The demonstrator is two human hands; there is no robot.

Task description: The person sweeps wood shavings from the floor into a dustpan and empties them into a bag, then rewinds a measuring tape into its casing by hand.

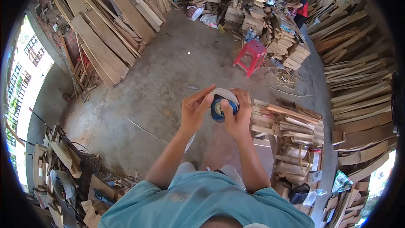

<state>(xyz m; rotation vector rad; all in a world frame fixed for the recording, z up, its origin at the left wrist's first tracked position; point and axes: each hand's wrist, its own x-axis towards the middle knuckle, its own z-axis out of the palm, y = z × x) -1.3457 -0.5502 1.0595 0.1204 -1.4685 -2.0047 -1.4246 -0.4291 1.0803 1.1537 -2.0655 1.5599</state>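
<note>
Both of my hands are raised in front of my body, around a round blue object with a pale disc at its rim. My right hand [237, 112] grips the blue object [218, 109], its thumb lying across the face and its fingers round the far right side. On the left side, my left hand [196, 109] has its fingers and thumb apart, with the fingertips at the edge of the pale disc [226, 94]. Whether those fingertips press on the disc is hard to tell.
Long boards [99, 38] lean on the left wall. A red stool [252, 55] stands ahead, near stacked wood [282, 38] and a coiled hose [287, 80]. More wood pieces [295, 122] lie close on my right. A person [301, 8] is at the far right.
</note>
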